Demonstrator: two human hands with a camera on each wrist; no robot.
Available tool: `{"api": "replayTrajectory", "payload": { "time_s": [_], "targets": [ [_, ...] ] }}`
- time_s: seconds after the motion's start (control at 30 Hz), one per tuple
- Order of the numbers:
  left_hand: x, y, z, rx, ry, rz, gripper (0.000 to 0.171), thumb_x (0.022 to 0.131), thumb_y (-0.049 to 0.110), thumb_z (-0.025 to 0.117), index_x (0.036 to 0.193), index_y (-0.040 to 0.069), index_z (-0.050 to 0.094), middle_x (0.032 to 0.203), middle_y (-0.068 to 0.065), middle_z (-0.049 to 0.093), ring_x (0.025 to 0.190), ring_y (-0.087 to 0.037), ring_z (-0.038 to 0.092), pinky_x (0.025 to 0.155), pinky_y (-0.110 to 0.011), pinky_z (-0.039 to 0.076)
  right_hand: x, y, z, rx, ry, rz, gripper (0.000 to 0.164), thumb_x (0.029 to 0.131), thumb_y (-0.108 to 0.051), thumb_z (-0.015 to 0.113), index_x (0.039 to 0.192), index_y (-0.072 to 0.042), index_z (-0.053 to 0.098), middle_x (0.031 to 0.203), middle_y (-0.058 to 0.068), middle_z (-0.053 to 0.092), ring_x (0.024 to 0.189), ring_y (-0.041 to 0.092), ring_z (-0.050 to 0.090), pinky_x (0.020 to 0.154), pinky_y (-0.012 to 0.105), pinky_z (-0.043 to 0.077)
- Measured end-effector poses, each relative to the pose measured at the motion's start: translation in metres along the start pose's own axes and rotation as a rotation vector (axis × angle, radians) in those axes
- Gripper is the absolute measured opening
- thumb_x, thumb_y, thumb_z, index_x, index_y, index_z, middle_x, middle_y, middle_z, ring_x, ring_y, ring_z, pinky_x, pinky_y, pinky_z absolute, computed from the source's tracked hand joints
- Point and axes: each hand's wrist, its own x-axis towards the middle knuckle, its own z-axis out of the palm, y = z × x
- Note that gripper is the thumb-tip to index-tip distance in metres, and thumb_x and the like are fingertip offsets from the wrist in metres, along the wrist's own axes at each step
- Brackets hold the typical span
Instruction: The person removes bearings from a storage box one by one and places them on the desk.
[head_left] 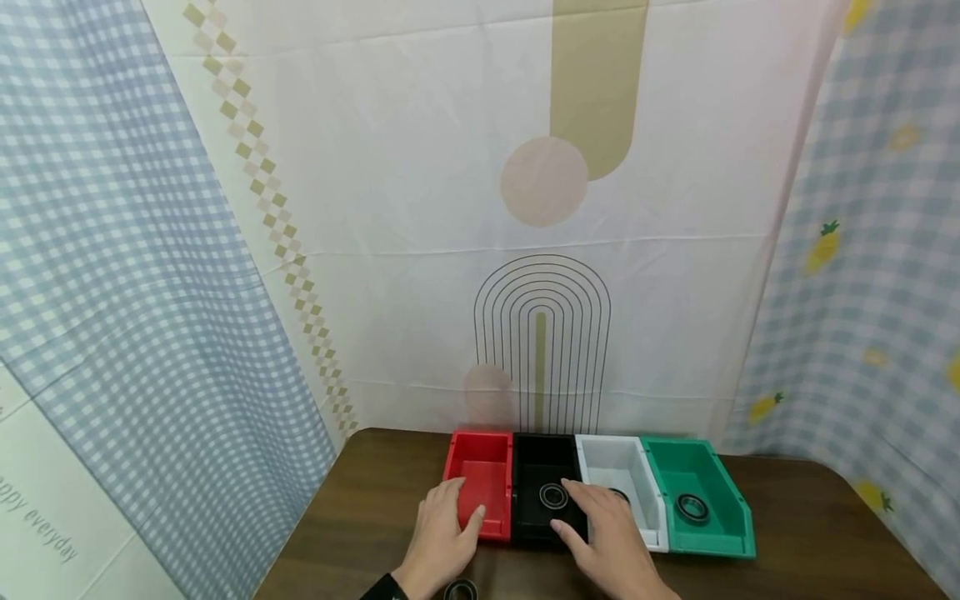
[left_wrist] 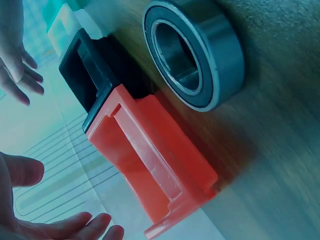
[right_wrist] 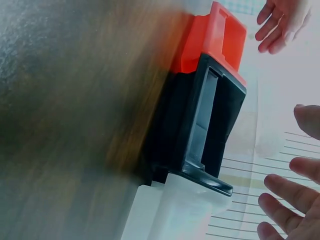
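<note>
Four open bins stand side by side: red (head_left: pixel 487 475), black (head_left: pixel 546 454), white (head_left: pixel 613 460) and green (head_left: pixel 686 468). My left hand (head_left: pixel 441 532) is over the red bin's near left side, fingers spread and holding nothing. With thumb and fingers apart, my right hand (head_left: pixel 613 543) hovers at the black and white bins, also holding nothing. One ball bearing (head_left: pixel 544 497) lies in the black bin beside the right fingertips. Another bearing (head_left: pixel 692 518) sits in the green bin. A bearing (head_left: pixel 619 493) in the white bin is mostly hidden by the right hand. On the table, a bearing (left_wrist: pixel 225 55) lies close to my left wrist.
The bins are on a dark wooden table (head_left: pixel 337 517) with rounded back corners. Behind it hangs a pale printed cloth (head_left: pixel 405 250), with checked cloths (head_left: pixel 135 208) on both sides. A black band (head_left: pixel 385 587) is on the left wrist.
</note>
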Motion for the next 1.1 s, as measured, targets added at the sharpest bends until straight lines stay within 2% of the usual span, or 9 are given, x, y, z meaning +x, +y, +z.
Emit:
{"api": "replayTrajectory", "payload": {
  "time_s": [0.3,0.63,0.87,1.0,1.1],
  "targets": [
    [-0.001,0.006,0.006,-0.033,-0.019,0.015,0.055,0.102,0.030,0.069,0.143,-0.004,0.058,0.146,-0.022,0.061,0.138,-0.044,0.053,0.114,-0.075,0.036,-0.007,0.004,0.000,-0.005,-0.017,0.007,0.053,0.095,-0.041,0.080,0.140,-0.016,0.070,0.132,0.001,0.076,0.124,0.028,0.067,0.107,0.060,0.051],
    [0.008,0.016,0.015,-0.049,-0.046,-0.035,0.059,0.100,0.031,0.071,0.146,-0.002,0.056,0.148,-0.021,0.060,0.138,-0.040,0.054,0.117,-0.073,0.037,-0.010,0.005,0.000,0.029,-0.053,0.065,0.052,0.094,-0.039,0.082,0.139,-0.017,0.071,0.135,0.003,0.075,0.127,0.033,0.066,0.107,0.065,0.048],
    [0.028,0.021,0.023,-0.096,-0.053,-0.076,0.062,0.101,0.032,0.071,0.147,-0.005,0.055,0.145,-0.024,0.061,0.135,-0.044,0.055,0.112,-0.071,0.043,-0.012,0.004,-0.002,0.034,-0.023,0.050,0.051,0.093,-0.035,0.083,0.139,-0.016,0.071,0.134,0.003,0.075,0.127,0.033,0.066,0.106,0.066,0.049],
    [0.046,0.024,0.028,-0.128,-0.048,-0.123,0.062,0.102,0.031,0.070,0.146,-0.009,0.054,0.144,-0.029,0.061,0.137,-0.050,0.055,0.114,-0.069,0.044,-0.012,0.003,-0.003,0.041,-0.013,0.047,0.050,0.094,-0.036,0.082,0.139,-0.016,0.071,0.136,0.007,0.074,0.126,0.034,0.066,0.105,0.066,0.049],
    [0.063,0.025,0.037,-0.125,-0.075,-0.166,0.067,0.101,0.033,0.070,0.146,-0.014,0.052,0.147,-0.034,0.058,0.139,-0.053,0.054,0.115,-0.068,0.044,-0.013,0.001,-0.004,0.046,-0.013,0.059,0.051,0.094,-0.036,0.082,0.140,-0.016,0.071,0.139,0.011,0.071,0.127,0.036,0.065,0.106,0.068,0.048]
  ]
}}
